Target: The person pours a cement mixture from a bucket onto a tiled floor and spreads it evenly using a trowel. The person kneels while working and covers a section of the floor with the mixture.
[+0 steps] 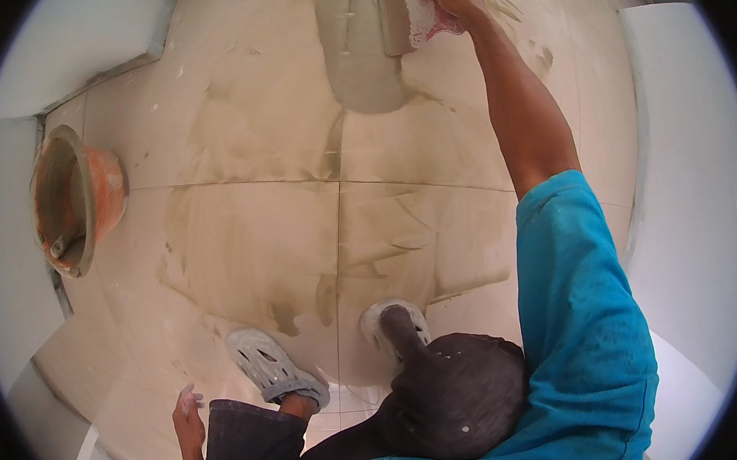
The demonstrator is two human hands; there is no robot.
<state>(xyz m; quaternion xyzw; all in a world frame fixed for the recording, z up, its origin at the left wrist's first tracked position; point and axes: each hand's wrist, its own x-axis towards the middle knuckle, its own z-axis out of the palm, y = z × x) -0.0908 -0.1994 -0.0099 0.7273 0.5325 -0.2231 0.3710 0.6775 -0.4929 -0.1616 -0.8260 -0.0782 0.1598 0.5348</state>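
Note:
At the far end of the floor my right hand (459, 7) is closed around a pinkish-red grout float (419, 14) smeared with grey. The float's face rests at the right side of a wet grey grout patch (365, 78) spread over the tiles. My right arm is stretched far forward. Low on the left, beside my knee, hangs my left hand (189, 412), with whitish residue on its fingers. Those fingers are loosely bent and apart, and nothing shows in them.
An orange bucket (106, 191) crusted with grey stands at the left by the wall. Thin grout film streaks the beige floor tiles (255, 165) around their joints. My grey clogs (267, 363) are planted on the near tiles. White walls (679, 127) bound both sides.

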